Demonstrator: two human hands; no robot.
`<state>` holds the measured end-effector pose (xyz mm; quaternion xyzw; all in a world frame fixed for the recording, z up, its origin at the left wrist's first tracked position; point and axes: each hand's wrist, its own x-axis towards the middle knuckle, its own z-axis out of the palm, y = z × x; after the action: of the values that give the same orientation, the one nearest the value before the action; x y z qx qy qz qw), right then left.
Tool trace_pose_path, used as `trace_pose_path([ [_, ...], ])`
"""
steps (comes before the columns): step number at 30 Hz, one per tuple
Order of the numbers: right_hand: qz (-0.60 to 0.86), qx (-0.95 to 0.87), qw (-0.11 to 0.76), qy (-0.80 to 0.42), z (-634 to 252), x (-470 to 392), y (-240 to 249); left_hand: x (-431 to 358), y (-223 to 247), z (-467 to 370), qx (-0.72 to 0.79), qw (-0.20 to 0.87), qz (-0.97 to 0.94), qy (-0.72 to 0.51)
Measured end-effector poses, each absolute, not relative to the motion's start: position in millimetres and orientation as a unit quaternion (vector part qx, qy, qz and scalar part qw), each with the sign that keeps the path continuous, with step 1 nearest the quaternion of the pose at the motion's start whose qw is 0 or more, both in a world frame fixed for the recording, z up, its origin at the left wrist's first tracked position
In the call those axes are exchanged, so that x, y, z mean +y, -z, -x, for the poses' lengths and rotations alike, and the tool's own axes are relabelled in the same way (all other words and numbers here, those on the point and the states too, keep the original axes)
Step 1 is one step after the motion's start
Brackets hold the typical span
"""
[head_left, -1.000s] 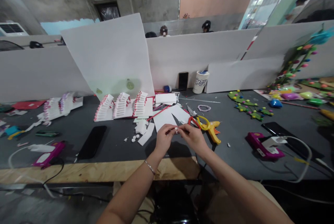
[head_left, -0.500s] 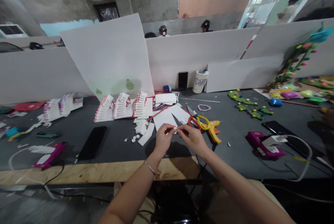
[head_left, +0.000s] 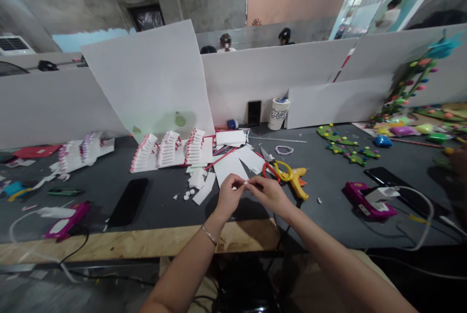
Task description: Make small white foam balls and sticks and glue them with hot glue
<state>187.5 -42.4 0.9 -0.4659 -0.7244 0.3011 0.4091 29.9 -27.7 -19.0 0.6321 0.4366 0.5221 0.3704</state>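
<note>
Small white piece (head_left: 245, 182) is pinched right between the fingertips of both hands, so neither is nearer: left hand (head_left: 229, 196) on one side, right hand (head_left: 270, 192) on the other, both grips narrow. It's tiny and pale, roundish maybe (too small for me to call a long axis, honestly), and looks kinda like soft clay, though that's a guess. Just beyond the fingertips there's white paper (head_left: 226, 167) on the desk (head_left: 328, 215). Further out, some white balls (head_left: 186, 197) lie off left, and a yellow glue gun (head_left: 298, 187) lies past the right hand.
</note>
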Motion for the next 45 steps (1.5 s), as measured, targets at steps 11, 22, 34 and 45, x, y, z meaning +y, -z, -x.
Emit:
trace_pose_path([
  [11, 0.468, -0.624, 0.412, -0.471, -191.6, -32.0, -2.1, -29.9, 11.2, -27.5, 0.380, 0.435, -0.652, -0.491],
  [22, 0.435, -0.544, 0.394, -0.599, -189.8, -33.8, -9.2, -26.1, 9.8, -23.7, 0.345, 0.509, -0.605, -0.505],
  [34, 0.468, -0.532, 0.353, -0.611, -201.4, -31.2, -5.3, -29.5, 10.4, -25.8, 0.362, 0.326, -0.739, -0.466],
  [45, 0.484, -0.558, 0.357, -0.572, -198.7, -31.9, 2.2, -30.0, 19.1, -25.7, 0.358, 0.185, -0.808, -0.430],
])
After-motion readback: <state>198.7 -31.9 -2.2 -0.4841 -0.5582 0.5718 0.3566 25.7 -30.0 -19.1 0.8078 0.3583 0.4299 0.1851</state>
